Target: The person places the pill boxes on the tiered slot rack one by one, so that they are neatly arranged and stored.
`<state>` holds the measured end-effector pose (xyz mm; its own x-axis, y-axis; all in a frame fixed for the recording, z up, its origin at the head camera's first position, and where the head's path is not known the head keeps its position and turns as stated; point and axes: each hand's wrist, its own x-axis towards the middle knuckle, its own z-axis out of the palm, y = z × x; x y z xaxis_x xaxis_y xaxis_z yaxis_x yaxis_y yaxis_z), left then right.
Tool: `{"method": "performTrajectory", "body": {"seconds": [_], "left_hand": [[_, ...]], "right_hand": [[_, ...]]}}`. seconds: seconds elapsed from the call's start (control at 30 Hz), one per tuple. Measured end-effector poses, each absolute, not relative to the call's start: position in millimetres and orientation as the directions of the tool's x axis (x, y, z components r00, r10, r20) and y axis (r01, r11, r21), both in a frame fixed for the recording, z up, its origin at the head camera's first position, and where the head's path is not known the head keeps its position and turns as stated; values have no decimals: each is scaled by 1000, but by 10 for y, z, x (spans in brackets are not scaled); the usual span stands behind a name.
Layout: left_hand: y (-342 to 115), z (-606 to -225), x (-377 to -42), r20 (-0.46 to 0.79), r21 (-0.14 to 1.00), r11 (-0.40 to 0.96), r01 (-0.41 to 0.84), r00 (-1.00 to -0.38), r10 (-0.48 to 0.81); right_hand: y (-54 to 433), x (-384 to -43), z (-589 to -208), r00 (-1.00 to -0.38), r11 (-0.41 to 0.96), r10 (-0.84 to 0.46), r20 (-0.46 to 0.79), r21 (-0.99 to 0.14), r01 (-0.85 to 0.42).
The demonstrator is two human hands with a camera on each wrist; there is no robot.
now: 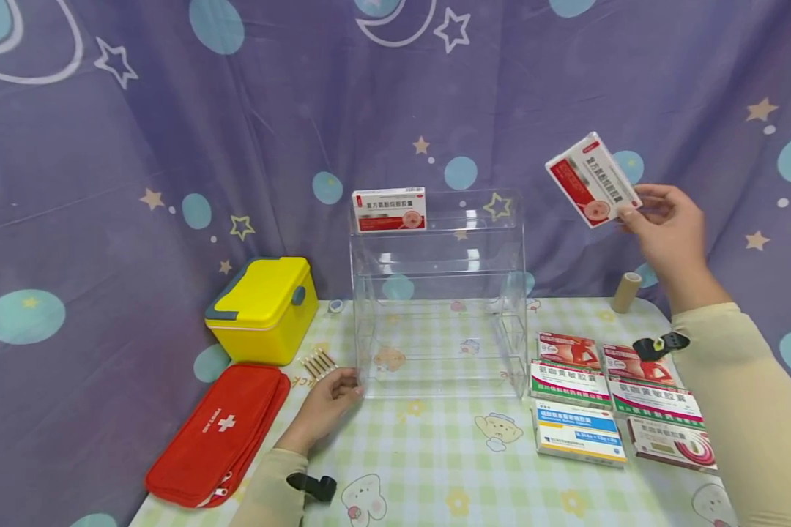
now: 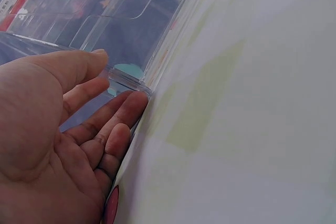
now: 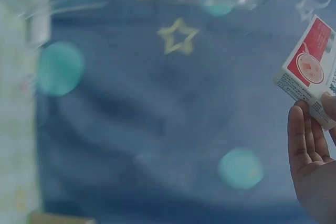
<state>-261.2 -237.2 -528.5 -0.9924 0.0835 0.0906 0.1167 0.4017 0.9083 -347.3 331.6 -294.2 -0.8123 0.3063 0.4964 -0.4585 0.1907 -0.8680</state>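
Raised at the right in the head view, my right hand (image 1: 674, 223) pinches a red and white medicine box (image 1: 593, 180) by its lower right corner, printed front showing, tilted. In the right wrist view the same medicine box (image 3: 311, 69) sits between thumb and fingers. A clear acrylic tiered display rack (image 1: 439, 293) stands at the middle of the table. On its top tier, at the left, is a matching red and white box (image 1: 390, 211). My left hand (image 1: 329, 404) rests on the table at the rack's front left corner, fingers relaxed, fingertips right at the rack's base (image 2: 131, 81).
Several medicine boxes (image 1: 580, 433) lie in two columns right of the rack. At the left are a yellow lidded box (image 1: 264, 307), a red first aid pouch (image 1: 220, 435) and cotton swabs (image 1: 316, 364). A cardboard tube (image 1: 626, 293) stands at the back right.
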Motion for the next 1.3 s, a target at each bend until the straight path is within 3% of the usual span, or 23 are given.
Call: {"method": "performTrajectory", "body": {"seconds": [0.13, 0.47, 0.93, 1.3], "left_hand": [[-2370, -5285, -2616, 87, 905, 411, 113, -993, 81], [-2373, -5272, -2626, 90, 908, 400, 124, -991, 102], [-2383, -5284, -2627, 92, 914, 384, 128, -990, 111], [-2389, -5285, -2635, 88, 913, 389, 123, -990, 106]], "right_hand": [[3041, -3489, -2585, -807, 159, 272, 523, -852, -499], [2443, -3793, -2141, -787, 324, 166, 594, -787, -525], [2165, -4132, -2211, -893, 604, 61, 446, -729, -323], [2161, -4218, -2395, -897, 606, 18, 441, -719, -342]]}}
